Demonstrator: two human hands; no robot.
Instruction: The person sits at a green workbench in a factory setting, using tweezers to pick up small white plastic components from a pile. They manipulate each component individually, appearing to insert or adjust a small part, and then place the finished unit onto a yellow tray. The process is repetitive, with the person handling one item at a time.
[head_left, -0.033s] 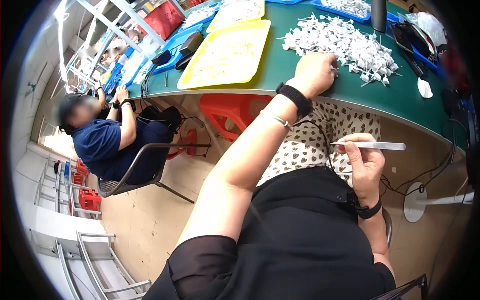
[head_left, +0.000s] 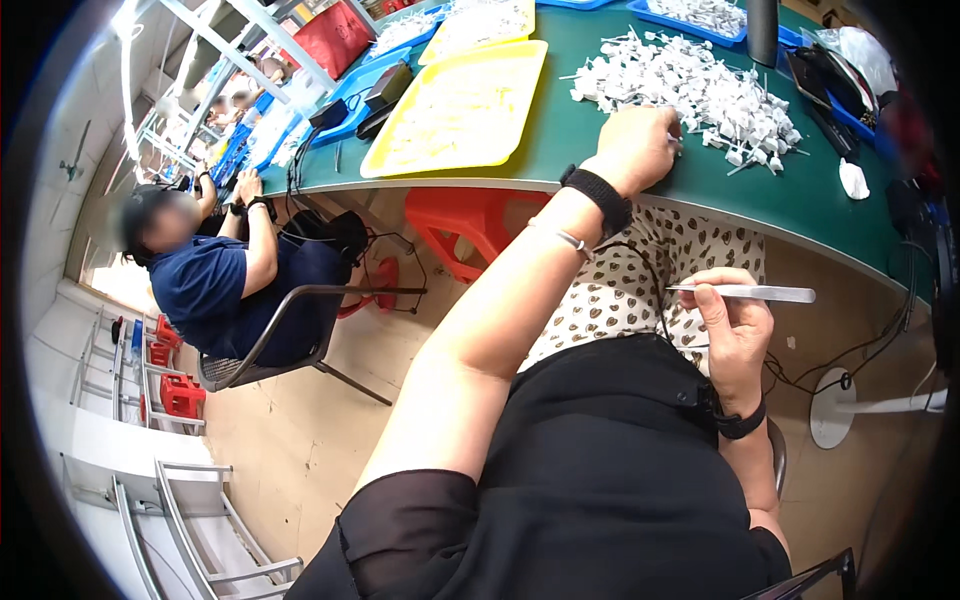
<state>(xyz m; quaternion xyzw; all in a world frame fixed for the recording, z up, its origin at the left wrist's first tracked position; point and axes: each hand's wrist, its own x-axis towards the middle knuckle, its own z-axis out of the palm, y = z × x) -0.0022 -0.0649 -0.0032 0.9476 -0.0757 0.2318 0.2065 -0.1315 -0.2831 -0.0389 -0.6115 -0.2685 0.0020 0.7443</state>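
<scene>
My left hand [head_left: 640,148] rests on the green table at the near left edge of a pile of small white plastic parts [head_left: 700,95] with thin stems. Its fingers are curled together, mostly hidden behind the back of the hand. A whitish bit shows at the fingertips, too small to name. Lower, over my lap, my right hand [head_left: 738,325] grips metal tweezers [head_left: 770,293] between thumb and fingers. The tweezers lie level, with their thin tips pointing left.
A yellow tray [head_left: 375,160] with pale pieces lies left of the pile. Blue trays [head_left: 735,38] stand farther back. At the right are a dark pouch [head_left: 825,80] and cables [head_left: 880,335]. A red stool [head_left: 455,225] is under the table; another person [head_left: 215,275] sits left.
The whole view has shifted slightly, so things appear a little farther right. Both hands keep practically the same pose, and the tweezers stay in my right hand.
</scene>
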